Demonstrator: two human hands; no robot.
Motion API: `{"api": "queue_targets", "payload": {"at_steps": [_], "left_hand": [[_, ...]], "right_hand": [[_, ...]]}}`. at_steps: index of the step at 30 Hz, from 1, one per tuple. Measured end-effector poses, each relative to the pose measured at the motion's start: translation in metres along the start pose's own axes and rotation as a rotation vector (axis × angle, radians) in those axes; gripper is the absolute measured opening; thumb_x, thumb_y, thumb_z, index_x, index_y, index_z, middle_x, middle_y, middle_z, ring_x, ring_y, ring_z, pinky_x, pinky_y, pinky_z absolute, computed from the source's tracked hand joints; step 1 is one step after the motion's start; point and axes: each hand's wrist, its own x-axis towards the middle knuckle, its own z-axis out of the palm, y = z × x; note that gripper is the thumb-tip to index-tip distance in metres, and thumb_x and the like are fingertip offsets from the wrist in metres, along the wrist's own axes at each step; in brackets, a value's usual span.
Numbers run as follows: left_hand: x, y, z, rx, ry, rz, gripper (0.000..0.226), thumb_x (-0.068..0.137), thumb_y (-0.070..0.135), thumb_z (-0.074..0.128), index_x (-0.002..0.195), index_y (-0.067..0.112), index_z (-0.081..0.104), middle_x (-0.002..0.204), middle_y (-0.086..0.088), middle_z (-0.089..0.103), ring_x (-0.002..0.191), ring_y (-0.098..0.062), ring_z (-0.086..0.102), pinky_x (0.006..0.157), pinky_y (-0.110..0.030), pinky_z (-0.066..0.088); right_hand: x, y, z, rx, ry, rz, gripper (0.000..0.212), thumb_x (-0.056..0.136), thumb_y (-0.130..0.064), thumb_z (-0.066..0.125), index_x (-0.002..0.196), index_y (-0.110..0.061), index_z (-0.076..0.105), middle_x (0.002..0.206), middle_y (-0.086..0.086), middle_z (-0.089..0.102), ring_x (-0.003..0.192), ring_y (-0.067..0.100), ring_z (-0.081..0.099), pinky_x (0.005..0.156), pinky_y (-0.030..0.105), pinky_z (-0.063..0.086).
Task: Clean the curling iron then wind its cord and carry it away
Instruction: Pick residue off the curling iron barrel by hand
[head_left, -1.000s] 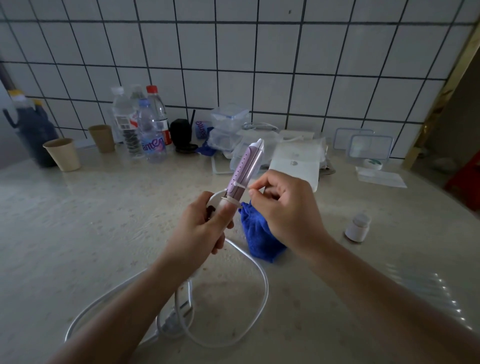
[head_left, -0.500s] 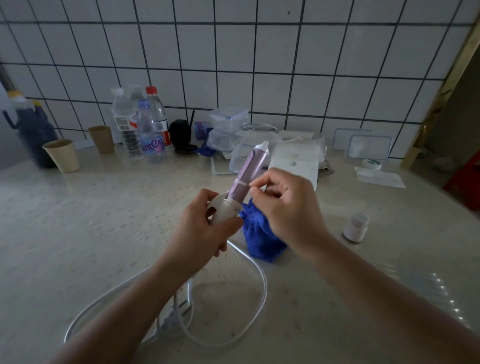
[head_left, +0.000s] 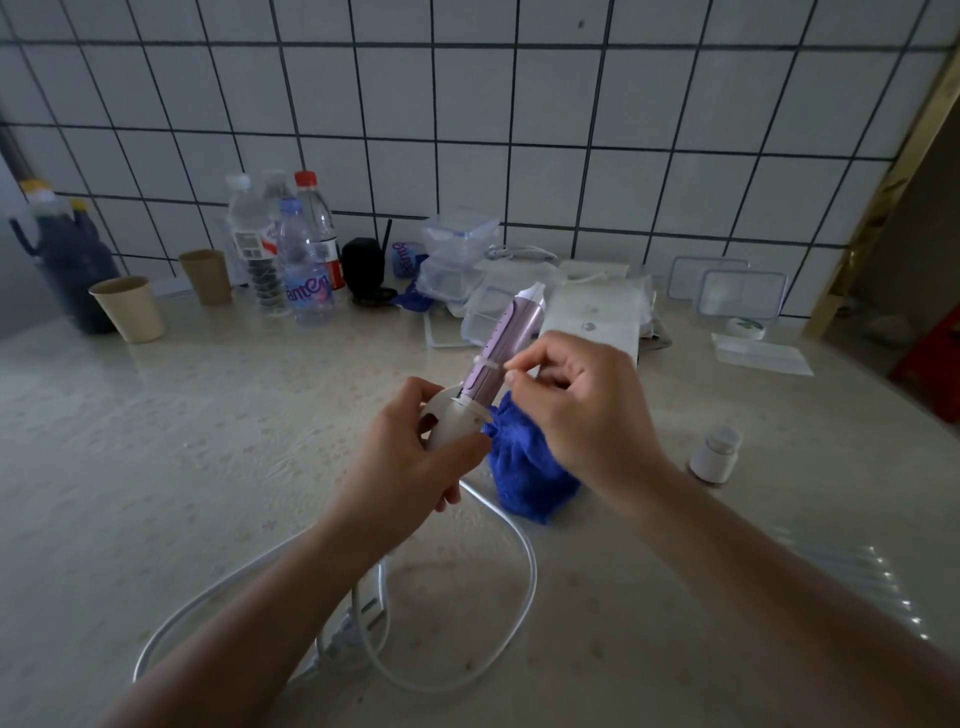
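Cleaning stage: left hand (head_left: 415, 457) clamps lilac curling iron (head_left: 506, 348); right hand (head_left: 576, 400) fingers pinch thin white swab (head_left: 488, 365) against barrel. White cord (head_left: 519, 587) unwound mid-tabletop.

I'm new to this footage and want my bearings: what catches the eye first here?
In the centre, the left hand holds a lilac curling iron tilted upward while the right hand pokes a cotton swab at its barrel. A blue cloth sits just behind, and the white cord loops loosely across the table.
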Motion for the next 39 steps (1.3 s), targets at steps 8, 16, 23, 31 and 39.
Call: {"api": "queue_targets", "payload": {"at_steps": [8,16,23,31,39], "left_hand": [[0.001,0.0,0.0,-0.003,-0.003,-0.006,0.026,0.075,0.036,0.079,0.093,0.036,0.061,0.071,-0.001,0.07,0.043,-0.021,0.06,0.041,-0.032,0.048],[-0.003,0.001,0.0,0.011,-0.091,-0.001,0.028,0.074,0.035,0.079,0.097,0.035,0.062,0.074,0.001,0.072,0.049,-0.02,0.064,0.046,-0.032,0.052],[-0.001,0.003,-0.001,-0.012,-0.065,-0.017,0.028,0.076,0.031,0.079,0.102,0.026,0.069,0.07,0.003,0.069,0.052,-0.017,0.062,0.045,-0.033,0.053],[-0.002,0.006,-0.003,0.033,-0.032,-0.023,0.015,0.08,0.029,0.07,0.094,0.025,0.069,0.062,0.004,0.062,0.044,-0.018,0.059,0.041,-0.032,0.047],[-0.002,0.006,-0.001,0.037,-0.05,-0.034,0.016,0.081,0.027,0.07,0.096,0.022,0.069,0.065,0.003,0.062,0.045,-0.018,0.059,0.041,-0.031,0.046]], "right_hand": [[0.002,-0.001,-0.002,0.001,0.023,-0.005,0.013,0.093,-0.013,0.072,0.081,-0.019,0.073,0.048,-0.011,0.056,0.039,0.005,0.038,0.041,0.025,0.033],[0.024,0.007,-0.035,0.002,0.242,0.023,0.015,0.092,-0.016,0.072,0.079,-0.023,0.07,0.054,-0.001,0.064,0.041,0.008,0.042,0.044,0.024,0.034],[0.01,0.004,-0.014,0.068,0.096,0.0,0.013,0.091,-0.014,0.07,0.08,-0.019,0.072,0.047,-0.01,0.054,0.043,0.007,0.039,0.047,0.026,0.034],[0.009,-0.003,-0.011,0.05,0.088,-0.019,0.014,0.092,-0.02,0.07,0.082,-0.03,0.074,0.06,-0.004,0.069,0.046,0.02,0.057,0.045,0.032,0.045],[0.016,0.002,-0.021,0.045,0.156,0.005,0.018,0.092,-0.019,0.071,0.079,-0.031,0.072,0.062,0.0,0.07,0.048,0.02,0.056,0.048,0.026,0.041]]}}
